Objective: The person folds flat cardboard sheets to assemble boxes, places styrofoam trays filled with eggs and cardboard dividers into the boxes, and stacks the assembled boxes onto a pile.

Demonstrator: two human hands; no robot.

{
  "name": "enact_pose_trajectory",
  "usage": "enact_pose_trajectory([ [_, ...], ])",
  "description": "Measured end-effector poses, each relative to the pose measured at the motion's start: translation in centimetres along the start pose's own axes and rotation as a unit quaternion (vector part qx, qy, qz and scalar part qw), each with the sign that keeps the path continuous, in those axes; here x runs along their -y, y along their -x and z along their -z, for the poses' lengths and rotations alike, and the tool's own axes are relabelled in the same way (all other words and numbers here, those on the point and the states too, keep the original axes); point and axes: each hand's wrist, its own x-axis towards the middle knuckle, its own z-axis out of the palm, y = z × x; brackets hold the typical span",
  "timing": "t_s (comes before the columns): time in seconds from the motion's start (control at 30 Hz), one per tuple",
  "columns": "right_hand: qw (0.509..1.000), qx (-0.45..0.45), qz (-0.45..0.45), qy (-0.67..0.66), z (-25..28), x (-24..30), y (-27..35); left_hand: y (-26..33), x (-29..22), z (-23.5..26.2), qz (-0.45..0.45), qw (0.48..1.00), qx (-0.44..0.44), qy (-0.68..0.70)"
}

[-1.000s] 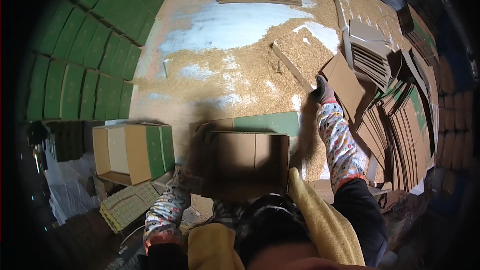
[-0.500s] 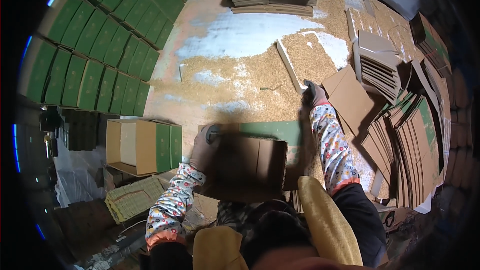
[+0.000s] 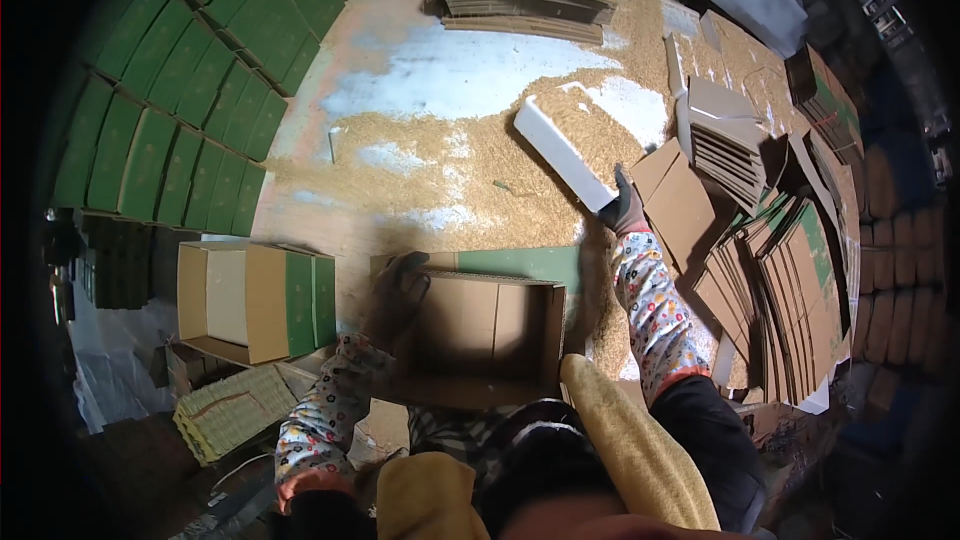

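An open brown cardboard box [image 3: 480, 320] stands right in front of me, its hollow inside facing up. My left hand [image 3: 398, 292], in a dark glove, is closed at the box's far left corner with its fingers curled over the edge. Farther right, my gloved right hand [image 3: 624, 208] grips the near end of a long white tray [image 3: 562, 152]. Pale wood shavings fill the tray, which is tilted so that its white side wall shows. A green-and-brown cardboard flap [image 3: 520, 262] lies just beyond the box.
Loose shavings [image 3: 450, 180] cover much of the table. Stacked green boxes [image 3: 150, 160] rise at the left, near another open box [image 3: 225, 295]. Folded cardboard [image 3: 790, 310] leans at the right; flat cartons [image 3: 525, 5] are piled at the far end.
The white tray has tipped up, showing more of its side wall, with my right hand at its near end. My left hand's fingers have shifted at the box edge. The view has moved slightly.
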Motion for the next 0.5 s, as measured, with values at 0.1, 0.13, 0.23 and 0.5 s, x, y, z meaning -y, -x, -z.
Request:
enact_pose_trajectory([
  [0.1, 0.956, 0.065, -0.161, -0.235, -1.3, 1.7, 4.5, 1.1, 1.2, -0.6, -0.004, 0.992, -0.007, 0.126],
  [0.13, 0.958, 0.061, -0.168, -0.223, -1.9, 2.3, 7.0, 1.8, 2.2, -0.6, 0.097, 0.949, -0.044, 0.297],
  [0.23, 0.997, 0.075, -0.006, 0.001, -3.2, 3.1, 17.3, 1.8, 8.0, -0.5, 0.227, 0.871, -0.016, 0.435],
  [0.5, 0.753, 0.171, 0.21, 0.6, -6.5, 11.5, 31.9, -7.8, 0.3, -4.9, 0.218, 0.818, 0.016, 0.533],
])
